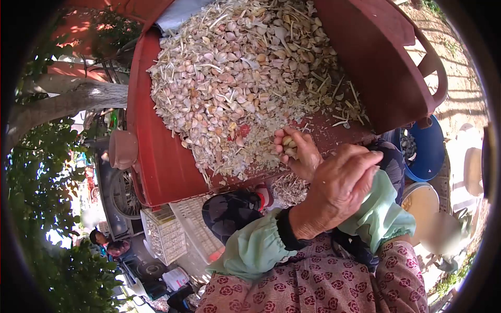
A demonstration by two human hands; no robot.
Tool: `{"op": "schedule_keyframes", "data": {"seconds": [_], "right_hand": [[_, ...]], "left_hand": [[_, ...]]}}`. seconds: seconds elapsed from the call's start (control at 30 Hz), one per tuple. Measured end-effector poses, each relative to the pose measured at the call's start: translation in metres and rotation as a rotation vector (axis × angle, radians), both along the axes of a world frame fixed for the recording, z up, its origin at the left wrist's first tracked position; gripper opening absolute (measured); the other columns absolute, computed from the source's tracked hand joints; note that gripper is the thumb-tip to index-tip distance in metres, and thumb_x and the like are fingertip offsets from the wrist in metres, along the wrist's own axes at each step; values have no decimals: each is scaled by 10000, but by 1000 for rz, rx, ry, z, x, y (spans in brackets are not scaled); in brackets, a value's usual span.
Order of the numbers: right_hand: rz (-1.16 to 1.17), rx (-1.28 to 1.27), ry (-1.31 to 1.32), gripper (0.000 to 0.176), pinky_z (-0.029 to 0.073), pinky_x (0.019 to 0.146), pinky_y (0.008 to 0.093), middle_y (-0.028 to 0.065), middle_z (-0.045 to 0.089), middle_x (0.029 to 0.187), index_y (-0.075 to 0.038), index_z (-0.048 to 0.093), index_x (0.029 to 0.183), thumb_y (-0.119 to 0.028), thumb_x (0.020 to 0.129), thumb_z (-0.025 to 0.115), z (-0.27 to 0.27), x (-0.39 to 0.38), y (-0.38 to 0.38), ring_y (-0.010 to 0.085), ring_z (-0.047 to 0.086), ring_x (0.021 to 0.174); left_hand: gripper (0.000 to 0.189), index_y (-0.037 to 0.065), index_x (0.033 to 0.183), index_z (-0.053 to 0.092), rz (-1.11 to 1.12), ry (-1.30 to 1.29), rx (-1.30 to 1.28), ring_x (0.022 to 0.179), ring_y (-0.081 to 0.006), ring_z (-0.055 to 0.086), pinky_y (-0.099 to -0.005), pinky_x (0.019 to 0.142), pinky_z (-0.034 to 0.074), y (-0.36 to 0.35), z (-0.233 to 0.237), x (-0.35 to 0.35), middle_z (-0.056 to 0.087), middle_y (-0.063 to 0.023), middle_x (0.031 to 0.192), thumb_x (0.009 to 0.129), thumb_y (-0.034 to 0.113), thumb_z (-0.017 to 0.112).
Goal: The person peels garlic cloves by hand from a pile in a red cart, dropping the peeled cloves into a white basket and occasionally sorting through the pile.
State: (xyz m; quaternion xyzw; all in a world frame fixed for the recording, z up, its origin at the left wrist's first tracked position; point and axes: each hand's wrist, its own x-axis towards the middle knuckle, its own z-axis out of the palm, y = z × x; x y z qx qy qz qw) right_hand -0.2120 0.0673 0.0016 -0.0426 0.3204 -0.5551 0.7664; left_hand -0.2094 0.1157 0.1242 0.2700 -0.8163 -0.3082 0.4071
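My right hand (305, 156) is curled palm up around several garlic cloves (288, 142), just over the near edge of a heap of garlic (235, 88). My left hand (336, 193), with a dark band at its wrist, crosses in front of my right wrist. Its fingers are bent together and point to the right; whether anything sits between them is hidden. The heap mixes pinkish-white cloves, dry stalks and papery skins. It lies in a red wheelbarrow-like tray (169, 167).
A blue bucket (436, 151) with dark contents stands at the right, beside a pale round container (420, 208). White plastic crates (164, 235) are below the tray. A tree trunk (78, 99) and another person (112, 246) appear at the left.
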Motion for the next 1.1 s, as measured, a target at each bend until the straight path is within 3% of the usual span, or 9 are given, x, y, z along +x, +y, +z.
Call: {"op": "schedule_keyframes", "data": {"seconds": [0.07, 0.2, 0.3, 0.47, 0.6, 0.8, 0.93, 1.0, 1.1], "right_hand": [[-158, -71, -83, 279, 420, 528, 215, 30, 570, 815, -22, 557, 1000, -283, 940, 480, 4, 1, 2, 111, 540, 688], [55, -2, -43, 321, 412, 585, 227, 11, 549, 857, -40, 538, 1030, -343, 930, 502, -4, 0, -5, 97, 534, 738], [116, 3, -8, 306, 402, 578, 230, 2, 542, 841, -52, 547, 1019, -342, 932, 496, -8, 7, -6, 94, 529, 735], [179, -3, 21, 345, 401, 589, 241, 3, 538, 863, -45, 532, 1063, -361, 927, 503, -14, 12, -2, 104, 524, 764], [191, -166, 59, 430, 405, 614, 242, 13, 543, 914, -27, 507, 1133, -395, 910, 522, -5, 12, 9, 118, 526, 802], [291, -263, 90, 593, 414, 626, 246, 18, 557, 963, -15, 480, 1181, -482, 836, 598, 0, 9, 16, 118, 529, 843], [283, -287, 70, 540, 417, 641, 234, 18, 541, 963, -7, 479, 1174, -445, 869, 567, -6, 8, 19, 110, 523, 827], [272, -320, 77, 541, 419, 634, 233, 18, 541, 957, -10, 482, 1170, -455, 872, 559, -5, 6, 18, 108, 523, 821], [226, -376, -6, 528, 453, 627, 238, 40, 576, 966, -16, 498, 1168, -470, 898, 503, -8, 7, 18, 114, 560, 838]], "left_hand": [[166, 18, 983, 630, 263, -58, 92, 726, -131, 605, -237, 613, 491, -24, -19, 57, 611, -78, 848, 823, -20, 599], [161, 37, 961, 622, 669, -300, 151, 677, -225, 584, -324, 598, 469, -78, -105, 187, 583, -126, 814, 800, 26, 621], [151, 42, 944, 616, 765, -610, -102, 716, -236, 593, -346, 634, 468, -100, -124, 213, 571, -126, 789, 794, 32, 617], [157, 5, 934, 612, 693, -526, 166, 672, -133, 573, -254, 593, 455, -111, -150, 224, 585, -84, 772, 801, 78, 653], [189, 4, 986, 589, 591, -59, 620, 689, -83, 549, -235, 624, 453, -92, -120, 216, 581, -24, 791, 825, 83, 648], [217, -5, 1033, 572, 411, 268, 796, 735, -76, 535, -216, 690, 443, -45, -28, 175, 585, -36, 866, 825, 28, 619], [319, -40, 994, 601, -19, 288, 283, 657, -167, 599, -249, 567, 491, -2, 56, 144, 602, -108, 919, 690, -105, 670], [175, -17, 899, 606, -130, 336, 172, 538, -155, 552, -256, 450, 435, 17, 91, 127, 611, -174, 851, 736, -15, 670], [201, -34, 903, 607, 36, 289, 22, 538, -141, 551, -284, 439, 456, 20, 83, 116, 610, -168, 833, 715, -20, 676]]}}
